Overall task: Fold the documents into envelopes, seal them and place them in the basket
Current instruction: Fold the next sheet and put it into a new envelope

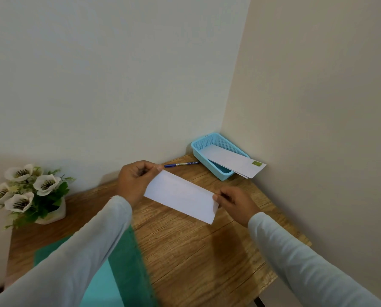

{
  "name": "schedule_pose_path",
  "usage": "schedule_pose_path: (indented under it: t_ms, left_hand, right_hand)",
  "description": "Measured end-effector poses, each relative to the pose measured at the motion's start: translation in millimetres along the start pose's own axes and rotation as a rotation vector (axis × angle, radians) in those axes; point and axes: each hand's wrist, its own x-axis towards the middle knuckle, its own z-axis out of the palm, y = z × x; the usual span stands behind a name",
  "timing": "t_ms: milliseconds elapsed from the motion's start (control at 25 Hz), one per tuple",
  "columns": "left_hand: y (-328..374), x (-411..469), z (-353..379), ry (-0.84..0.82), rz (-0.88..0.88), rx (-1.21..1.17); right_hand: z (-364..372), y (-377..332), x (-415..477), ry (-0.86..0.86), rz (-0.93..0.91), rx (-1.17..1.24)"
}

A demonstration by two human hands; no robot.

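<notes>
We hold a plain white envelope (181, 196), long and flat, slantwise just above the wooden table (185, 251). Our left hand (135, 180) pinches its far end between thumb and curled fingers; our right hand (235, 203) pinches the near end likewise. In the corner sits a blue mesh plastic basket (209, 142) with envelopes lying in it (233, 162) (one bears a green stamp), overhanging its rim. A blue pen (180, 164) lies beside it.

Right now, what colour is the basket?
The basket is light blue, clearest in the head view.
</notes>
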Motion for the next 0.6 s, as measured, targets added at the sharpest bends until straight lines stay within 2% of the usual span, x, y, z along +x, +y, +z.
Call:
schedule_pose_path:
  t_ms: [120,280,440,600]
  left_hand:
    - [-20,-6,4,0.003,-0.093,0.018]
    - [-57,-12,15,-0.082,-0.115,0.289]
    - [-77,-19,26,-0.122,-0.027,0.570]
    - [-91,-36,39,-0.336,0.140,0.900]
  right_hand:
    - [-1,14,1,0.032,0.096,0.066]
    - [7,35,1,0.068,0.244,-0.032]
    - [14,47,0,0.076,0.311,-0.096]
    - [18,50,-2,0.130,0.311,-0.220]
